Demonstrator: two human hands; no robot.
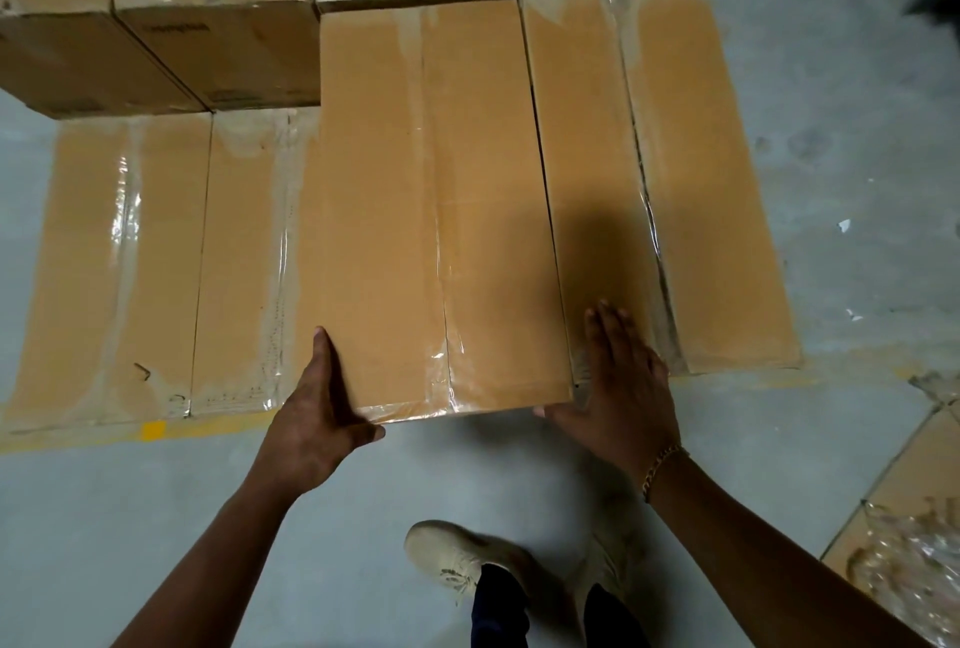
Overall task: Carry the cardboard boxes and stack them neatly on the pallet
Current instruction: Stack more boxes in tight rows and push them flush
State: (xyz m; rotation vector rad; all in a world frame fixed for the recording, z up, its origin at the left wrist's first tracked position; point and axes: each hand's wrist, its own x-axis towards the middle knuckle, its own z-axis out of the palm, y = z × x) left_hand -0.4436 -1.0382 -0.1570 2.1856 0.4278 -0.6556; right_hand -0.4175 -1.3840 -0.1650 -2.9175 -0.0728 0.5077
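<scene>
Holding long, glossy-taped cardboard box [431,210]: L grip [322,403] clasps corner, R grip [618,377] flat, uncurled, on side.

Grey concrete floor [156,517], dimly lit, crossed by a worn yellow painted line [154,430] and dotted with small white scraps [844,225] at right.

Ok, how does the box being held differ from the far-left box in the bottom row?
The held box is between the left hand and right hand; the far-left box is untouched. The held box sits higher, overlapping the bottom row; the far-left box lies in it. Both are long, brown, taped lengthwise.
</scene>
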